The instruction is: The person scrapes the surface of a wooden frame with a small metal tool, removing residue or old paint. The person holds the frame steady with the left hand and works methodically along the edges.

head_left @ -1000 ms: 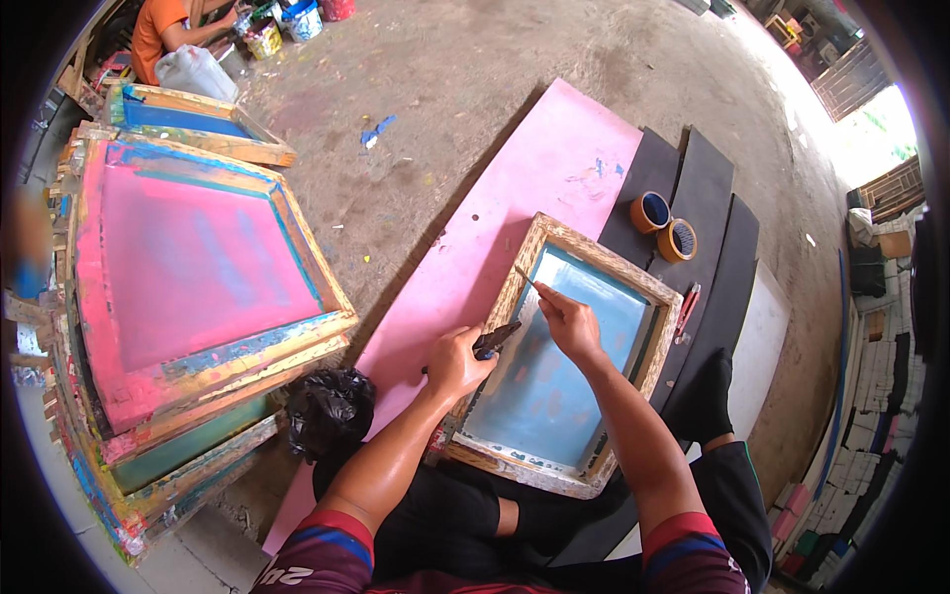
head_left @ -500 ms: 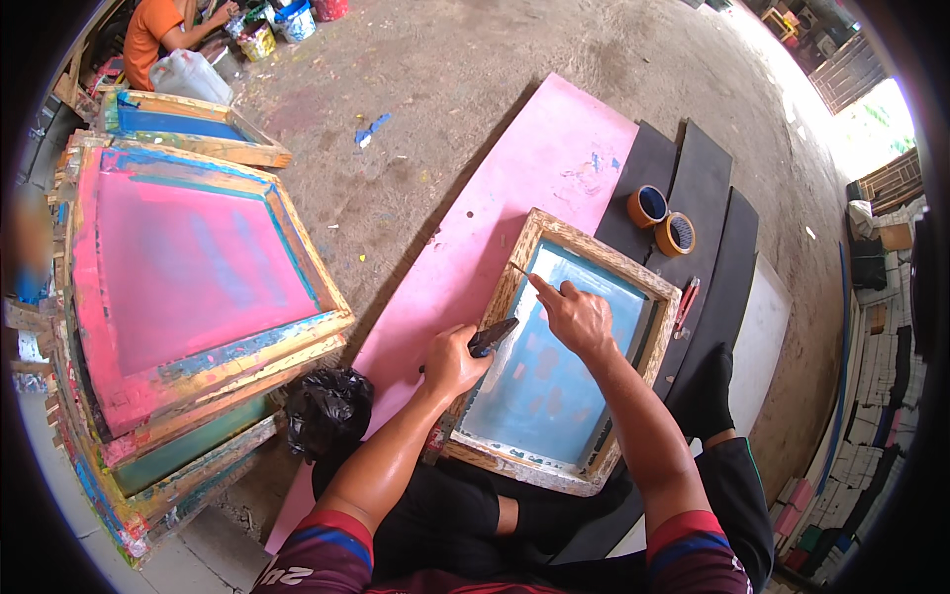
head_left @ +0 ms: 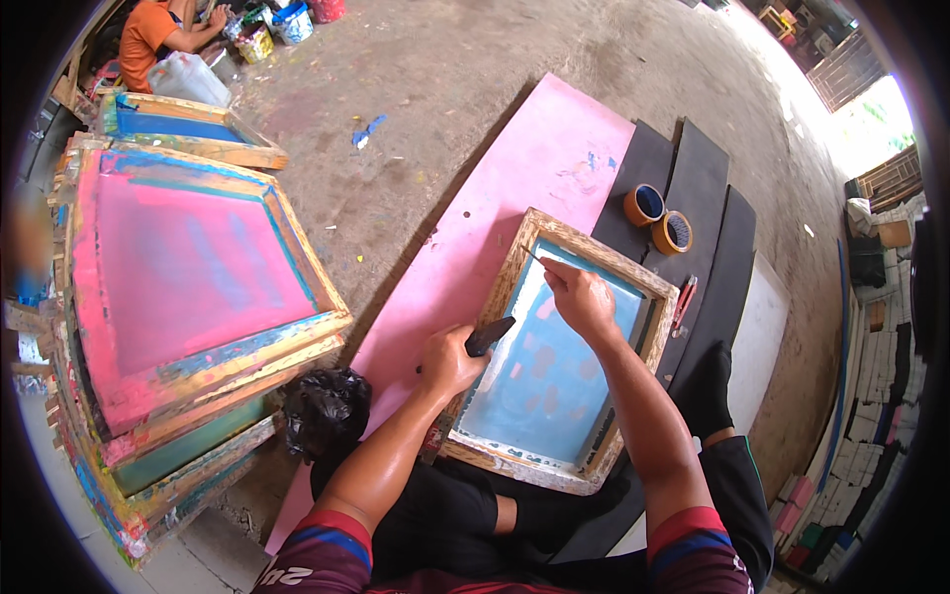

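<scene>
Clearly, the right grip pinches a thin dark stick near the far-left corner of a rectangular blue-meshed wooden frame; the left grip clasps an elongated black object over the frame's left rail.

Stained brown floor, sunlit opening right
</scene>
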Motion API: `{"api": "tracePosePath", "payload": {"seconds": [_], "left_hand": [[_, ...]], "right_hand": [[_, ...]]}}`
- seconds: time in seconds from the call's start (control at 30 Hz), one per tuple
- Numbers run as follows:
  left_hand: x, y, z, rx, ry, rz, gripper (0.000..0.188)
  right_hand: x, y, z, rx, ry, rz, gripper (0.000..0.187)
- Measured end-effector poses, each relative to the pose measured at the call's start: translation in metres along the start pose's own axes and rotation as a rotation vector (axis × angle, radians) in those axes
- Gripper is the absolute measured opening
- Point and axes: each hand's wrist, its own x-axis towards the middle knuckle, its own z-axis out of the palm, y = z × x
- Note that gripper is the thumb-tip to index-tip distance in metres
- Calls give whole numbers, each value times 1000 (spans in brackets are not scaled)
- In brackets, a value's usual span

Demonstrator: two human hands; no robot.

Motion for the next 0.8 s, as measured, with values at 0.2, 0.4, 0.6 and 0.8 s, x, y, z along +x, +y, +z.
{"api": "tracePosePath", "payload": {"seconds": [0.2, 0.4, 0.6, 0.8], "left_hand": [[0, -2, 0, -53, 18, 21, 34], [1, 0, -1, -9, 9, 18, 34], [1, 4, -4, -8, 2, 11, 36], [2, 1, -2, -14, -5, -7, 42]], "right_hand": [[-20, -4, -3, -81, 19, -161, 28], [-21, -1, 6, -94, -18, -138, 29], [-23, -8, 8, -45, -17, -109, 29], [-24, -19, 1, -73, -69, -50, 29]]}}
